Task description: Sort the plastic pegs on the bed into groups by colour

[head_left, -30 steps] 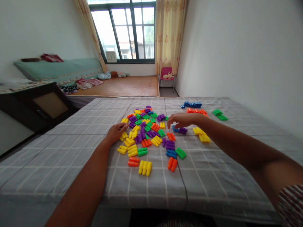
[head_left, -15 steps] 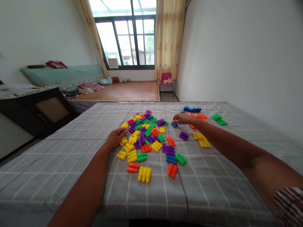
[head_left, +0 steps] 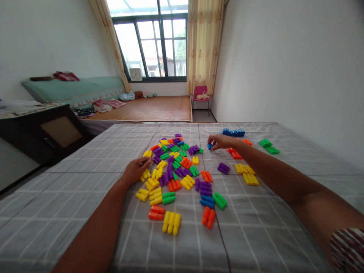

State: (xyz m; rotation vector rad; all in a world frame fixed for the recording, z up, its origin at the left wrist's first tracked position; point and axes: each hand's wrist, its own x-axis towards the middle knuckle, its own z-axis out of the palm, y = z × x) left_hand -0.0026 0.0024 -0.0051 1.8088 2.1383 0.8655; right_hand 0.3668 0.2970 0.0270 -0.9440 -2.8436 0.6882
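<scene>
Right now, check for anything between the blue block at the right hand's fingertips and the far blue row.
Nothing visible stands between the blue block and the far blue row, though the right hand hides some tablecloth.

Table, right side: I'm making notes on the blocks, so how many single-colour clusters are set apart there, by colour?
Blue cluster: 1
Orange cluster: 1, counting both sides of the forearm as one
Green cluster: 1
Yellow cluster: 1
Total: 4, leaving out the blue block at the right hand.
</scene>
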